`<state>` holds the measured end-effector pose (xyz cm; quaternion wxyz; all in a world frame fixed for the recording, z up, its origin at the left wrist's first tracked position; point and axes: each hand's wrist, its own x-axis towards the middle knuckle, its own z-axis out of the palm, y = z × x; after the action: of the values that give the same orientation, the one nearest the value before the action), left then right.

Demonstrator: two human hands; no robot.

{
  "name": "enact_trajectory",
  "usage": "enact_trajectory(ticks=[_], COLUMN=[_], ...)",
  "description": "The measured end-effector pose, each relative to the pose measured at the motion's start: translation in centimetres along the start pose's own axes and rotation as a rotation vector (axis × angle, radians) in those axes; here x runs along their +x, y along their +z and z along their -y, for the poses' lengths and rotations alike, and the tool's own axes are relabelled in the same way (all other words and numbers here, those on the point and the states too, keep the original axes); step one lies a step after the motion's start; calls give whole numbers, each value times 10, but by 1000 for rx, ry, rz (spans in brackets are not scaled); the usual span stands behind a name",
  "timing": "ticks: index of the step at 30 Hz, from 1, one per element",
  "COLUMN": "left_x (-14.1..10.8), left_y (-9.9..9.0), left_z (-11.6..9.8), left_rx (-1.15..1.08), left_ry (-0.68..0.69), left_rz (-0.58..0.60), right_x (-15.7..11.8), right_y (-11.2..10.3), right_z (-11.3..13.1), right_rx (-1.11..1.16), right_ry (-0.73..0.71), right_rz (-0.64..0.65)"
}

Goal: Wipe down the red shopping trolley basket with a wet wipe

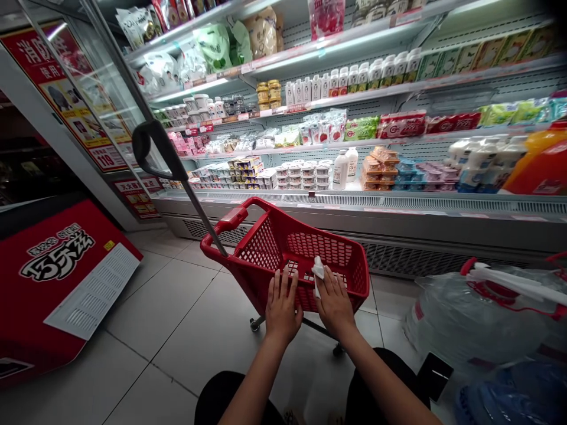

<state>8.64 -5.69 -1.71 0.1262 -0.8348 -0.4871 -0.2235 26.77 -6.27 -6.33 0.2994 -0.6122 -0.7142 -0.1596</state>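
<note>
In the head view a red plastic shopping cart (248, 278) stands on the floor before me, its basket walls full of small holes. My left hand (283, 310) lies on the near side of the basket, with its fingers stretched out and nothing in it. Beside it my right hand (334, 300) is also at the near rim. A crumpled white tissue (318, 268) sticks out between its thumb and index finger. Part of the tissue is hidden by the hand. The basket's floor shows behind my fingertips.
A lit refrigerated shelf (425, 203) runs behind the cart, stocked with bottles, cups and packs. On the left are a grey pole with a handle (155, 150) and a red cabinet (66, 277). Large water bottles (478, 319) and a dark phone-like slab (434, 376) are on the right.
</note>
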Motion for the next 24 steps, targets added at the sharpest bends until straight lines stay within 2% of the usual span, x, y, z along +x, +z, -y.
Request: enact_trajectory(ticks=[3,6,10,13,15,17,20,24], left_x=[1,6,14,16,16,16,15,14], left_y=[-5,-19,-45,-53,-53,-51,-51,-50], left_z=[7,32,70,77,69,58,45,43], left_rx=[4,25,107,114,104,110,126,139], left_ry=[64,61,-99,-86,-82,-96,-80,-45], left_rz=[15,-19,-146,-169,-174,-168,-123,-130], right_x=[2,-11,-29,-28,-18,-2,28,67], right_y=[1,-2,-2,2,6,10,13,6], right_z=[-10,-42,-88,-97,-85,-59,0,79], right_rx=[2,-12,-43,-33,-17,3,65,231], right_ry=[-40,-36,133,215,191,122,29,-108], right_rz=[1,8,-70,-123,-131,-102,-33,8])
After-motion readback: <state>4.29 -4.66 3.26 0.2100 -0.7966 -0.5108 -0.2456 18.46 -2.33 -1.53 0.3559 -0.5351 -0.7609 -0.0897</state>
